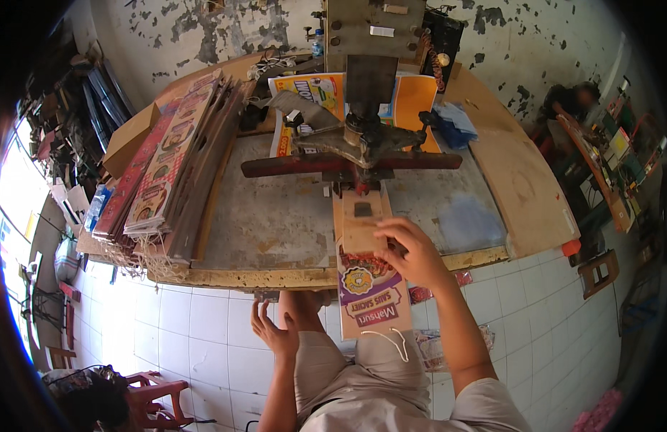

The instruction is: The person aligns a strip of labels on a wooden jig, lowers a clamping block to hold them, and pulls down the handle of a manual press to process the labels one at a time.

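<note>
A long printed panel point(373, 295), purple and tan with a loop of white string point(391, 338) at its near end, lies under the press head and hangs over the table's front edge toward my lap. On top of it sits a small brown board point(363, 234), with a dark square patch just beyond. My right hand point(414, 255) has its curled fingers and thumb at the board's right edge. Lower down on the left, my left hand point(277, 330) is open with fingers apart, empty, below the table edge near a small dark part point(267, 296).
A black-and-red press point(358, 155) with wide arms stands over the metal-topped table point(276, 216). Stacks of printed panels point(164, 173) with strings fill its left side. Colourful sheets point(412, 108) lie behind. A red stool point(157, 396) stands lower left; another person point(574, 101) sits far right.
</note>
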`<state>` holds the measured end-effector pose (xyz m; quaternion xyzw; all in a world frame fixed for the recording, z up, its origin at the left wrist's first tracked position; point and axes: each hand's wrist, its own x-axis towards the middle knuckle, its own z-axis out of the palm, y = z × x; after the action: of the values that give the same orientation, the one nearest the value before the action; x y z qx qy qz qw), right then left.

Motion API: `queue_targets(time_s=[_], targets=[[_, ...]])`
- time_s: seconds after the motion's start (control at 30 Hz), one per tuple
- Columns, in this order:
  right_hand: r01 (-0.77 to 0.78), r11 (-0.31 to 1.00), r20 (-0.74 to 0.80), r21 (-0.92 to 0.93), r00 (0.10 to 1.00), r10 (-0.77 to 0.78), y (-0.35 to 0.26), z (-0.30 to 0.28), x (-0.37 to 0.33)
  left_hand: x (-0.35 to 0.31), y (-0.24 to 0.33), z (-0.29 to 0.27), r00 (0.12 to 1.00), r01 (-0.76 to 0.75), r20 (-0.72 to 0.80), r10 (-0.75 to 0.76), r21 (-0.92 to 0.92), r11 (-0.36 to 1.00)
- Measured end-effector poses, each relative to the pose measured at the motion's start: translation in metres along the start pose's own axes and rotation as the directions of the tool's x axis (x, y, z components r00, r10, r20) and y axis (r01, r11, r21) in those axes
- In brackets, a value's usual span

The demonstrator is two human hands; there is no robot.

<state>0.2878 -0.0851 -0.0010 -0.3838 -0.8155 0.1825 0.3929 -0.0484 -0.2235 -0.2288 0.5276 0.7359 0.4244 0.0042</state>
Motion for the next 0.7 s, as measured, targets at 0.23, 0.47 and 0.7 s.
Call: queue_targets(time_s=[0.23, 0.47, 0.7], targets=[[-0.125, 0.992, -0.221, -0.016, 0.968, 0.118, -0.022, -0.05, -0.09, -0.027, -0.092, -0.036, 0.227, 0.765, 0.858, -0.46, 0.135, 0.629], [-0.333, 0.895, -0.521, -0.296, 0.842, 0.14, 0.026, -0.096, -0.11, -0.018, -0.077, -0.059, 0.225, 0.404, 0.87, -0.439, 0.326, 0.854], [-0.4, 0.862, -0.594, -0.312, 0.79, 0.151, 0.069, -0.091, -0.112, -0.016, -0.036, -0.063, 0.144, 0.211, 0.802, -0.58, 0.548, 0.809]])
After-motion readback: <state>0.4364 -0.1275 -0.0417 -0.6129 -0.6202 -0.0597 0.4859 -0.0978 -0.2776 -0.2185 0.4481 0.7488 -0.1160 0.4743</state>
